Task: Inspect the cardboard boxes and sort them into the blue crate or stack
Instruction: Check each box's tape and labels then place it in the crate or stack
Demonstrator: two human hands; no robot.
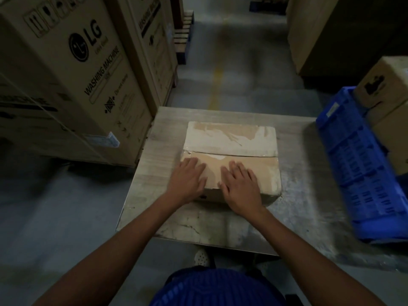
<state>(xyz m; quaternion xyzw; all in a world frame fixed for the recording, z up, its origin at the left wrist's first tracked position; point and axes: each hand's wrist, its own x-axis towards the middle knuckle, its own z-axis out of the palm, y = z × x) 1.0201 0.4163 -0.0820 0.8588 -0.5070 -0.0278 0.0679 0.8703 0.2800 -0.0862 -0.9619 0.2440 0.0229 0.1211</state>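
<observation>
Cardboard boxes come in three sizes here. Largest are two tall washing-machine cartons (72, 69) standing side by side at the left, the nearer one printed LG. Next comes one table (298, 173), pale and scuffed. One blue crate (357, 173) stands tilted and blurred at the table's right side; whether it rests on the tabletop I cannot tell. Two stacked boxes (384, 89), one on top of the other, show just past the crate's far rim. One flat cardboard box (231, 140) lies in the middle of the table, apart from the crate. Its two top flaps are closed, and the far flap carries patches of torn white paper. Smaller still are the two hands. The left hand (187, 180) and the right hand (240, 186) both lie palm down on the near flap, fingers straight and spread, grasping nothing and resting flat on the cardboard. One white shoe (201, 258) shows under the table's near edge.
</observation>
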